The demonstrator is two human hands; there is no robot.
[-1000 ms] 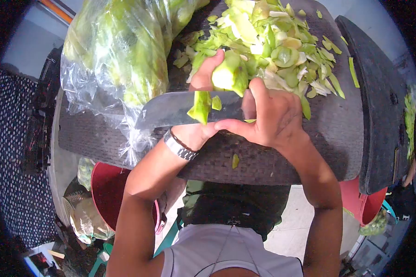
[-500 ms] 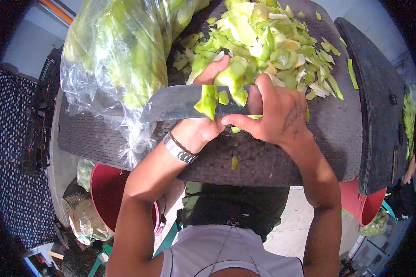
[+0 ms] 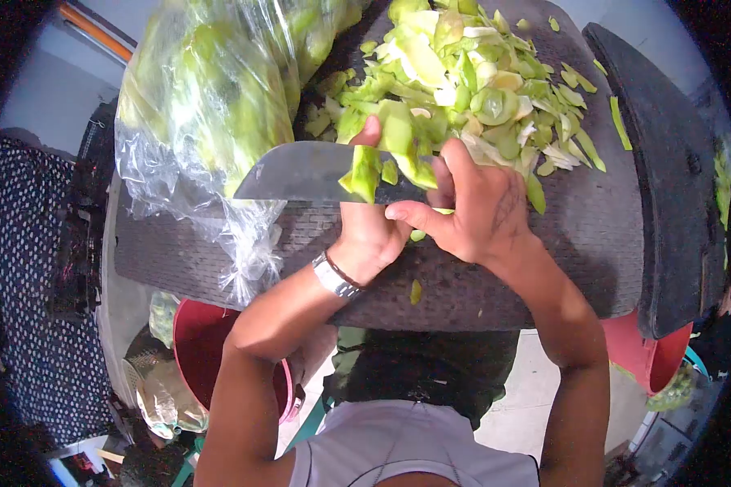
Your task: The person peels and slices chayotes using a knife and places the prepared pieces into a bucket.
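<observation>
Head view — grey knife (image 3: 292, 174), green scraps (image 3: 365, 173) on it, clamped by right fingers (image 3: 461, 165) — green fruit (image 3: 396, 130) clamped by left fingers (image 3: 369, 131).

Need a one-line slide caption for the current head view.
Right hand holds a broad knife against green produce, left hand behind the blade, peelings heaped beyond.

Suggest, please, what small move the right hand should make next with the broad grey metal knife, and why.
Probably tilt the knife in the right hand to drop the green peel strip and small green scrap; both lie on its blade, beside the pale green fruit in the left hand.
</observation>
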